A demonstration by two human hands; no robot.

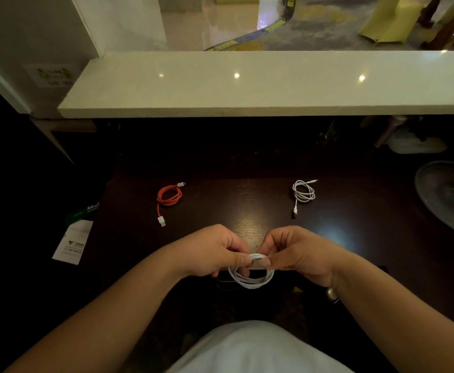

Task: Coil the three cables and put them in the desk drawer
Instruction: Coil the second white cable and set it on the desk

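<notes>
A thick white cable (pixel 251 281) hangs in a round coil over the near edge of the dark wooden desk (pixel 247 200). My left hand (pixel 215 250) and my right hand (pixel 298 251) both pinch the top of that coil, thumbs nearly touching. An orange cable (pixel 169 196) lies coiled at the desk's far left, its white USB plug trailing toward me. A thin white cable (pixel 303 192) lies coiled at the far right, one plug end pointing toward me. No drawer shows clearly in the dim light.
A pale stone ledge (pixel 247 84) runs across behind the desk. A grey round dish (pixel 449 195) sits at the right. A white paper card (pixel 72 243) and a green pack (pixel 86 211) lie left of the desk. A small metal knob (pixel 331 293) is under my right wrist.
</notes>
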